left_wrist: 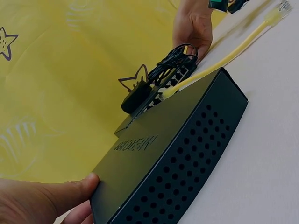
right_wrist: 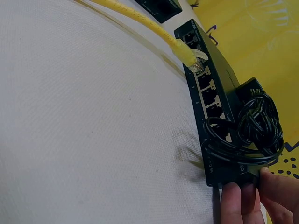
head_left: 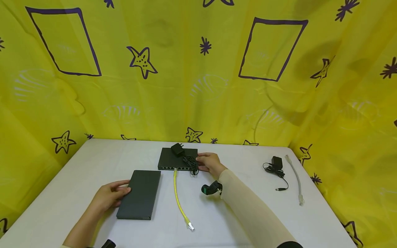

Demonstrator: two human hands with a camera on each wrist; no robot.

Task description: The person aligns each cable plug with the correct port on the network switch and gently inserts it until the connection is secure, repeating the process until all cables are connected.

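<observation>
A flat, rectangular, dark grey box (head_left: 139,194) was held at its left edge by the left hand (head_left: 108,195), its thumb laid on the top face and fingers tucked under the side; rows of round holes were shown along one of its walls in the left wrist view. Whether the box was fully supported by the white-covered table (head_left: 229,220) could not be told for certain. To the right of the box and farther back, a black, flat network switch (head_left: 165,158) with a row of ports was set on the table, and its right end was pinched between the thumb and fingers of the right hand (head_left: 211,162). One end of a short yellow network cable (head_left: 177,196) was seated in a port, while its clear plug was left pointing toward the near side. A black power adapter (head_left: 177,149) was rested on the switch, its coiled cord draped over the front. Well apart at the right, a second black adapter (head_left: 277,162) and a pale grey cable (head_left: 297,175) were laid side by side.
</observation>
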